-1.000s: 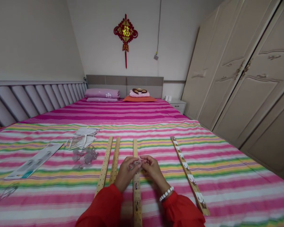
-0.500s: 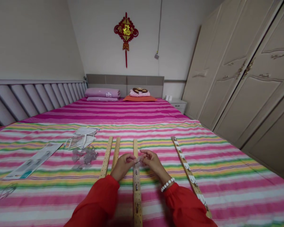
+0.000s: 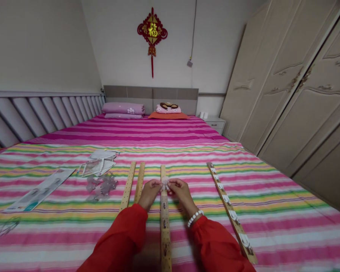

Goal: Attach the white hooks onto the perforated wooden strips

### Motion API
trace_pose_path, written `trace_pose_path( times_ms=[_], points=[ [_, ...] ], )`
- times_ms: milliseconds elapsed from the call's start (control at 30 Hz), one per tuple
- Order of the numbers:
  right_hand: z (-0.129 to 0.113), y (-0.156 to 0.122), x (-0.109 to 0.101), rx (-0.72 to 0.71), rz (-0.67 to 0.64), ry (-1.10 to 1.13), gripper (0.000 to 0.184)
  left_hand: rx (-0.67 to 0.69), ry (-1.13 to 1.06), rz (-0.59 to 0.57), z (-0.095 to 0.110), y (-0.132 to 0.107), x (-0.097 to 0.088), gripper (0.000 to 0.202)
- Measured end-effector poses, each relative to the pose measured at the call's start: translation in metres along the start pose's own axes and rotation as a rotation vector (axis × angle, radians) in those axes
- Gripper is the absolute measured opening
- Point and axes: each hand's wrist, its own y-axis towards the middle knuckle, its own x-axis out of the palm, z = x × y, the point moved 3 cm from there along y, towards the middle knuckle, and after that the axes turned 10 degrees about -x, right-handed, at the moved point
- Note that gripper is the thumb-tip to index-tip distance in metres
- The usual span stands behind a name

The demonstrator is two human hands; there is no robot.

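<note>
Between my hands is a clear adhesive hook (image 3: 164, 180) with a small metal part, at the middle wooden strip (image 3: 163, 170). My left hand (image 3: 150, 193) pinches its left side with thumb and forefinger. From the right, my right hand (image 3: 182, 192), wearing a white bead bracelet at the wrist, pinches its other side. Whether the hook touches the wood I cannot tell. Nearer to me, several metal hooks on clear backings (image 3: 164, 223) sit in a row along the same strip.
Two perforated wooden strips (image 3: 128, 185) lie to the left. On the right is a strip with white hooks (image 3: 226, 199). Loose clear hooks (image 3: 104, 186), small packets (image 3: 98, 165), a long clear package (image 3: 42, 189) and a thin wire-like item (image 3: 7, 227) lie on the striped bedspread (image 3: 82, 234).
My fingers have turned the clear hook, so its round backing now shows above my fingertips against the strip. My right fingers have drawn in closer. The view has tilted slightly.
</note>
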Motion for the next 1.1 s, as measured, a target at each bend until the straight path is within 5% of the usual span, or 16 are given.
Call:
trace_pose_path(
  times_ms=[233,500,1100],
  points=[
    [0.011,0.013,0.002,-0.007,0.02,-0.013,0.025,0.049,0.06,0.089,-0.006,0.018,0.0,0.024],
    [0.024,-0.006,-0.001,-0.005,0.027,-0.071,0.016,0.008,0.209,0.135,-0.026,0.017,-0.005,0.015],
    [0.046,-0.006,-0.007,-0.002,0.057,-0.131,0.017,-0.024,0.244,0.194,-0.038,0.018,-0.006,0.008]
  ],
)
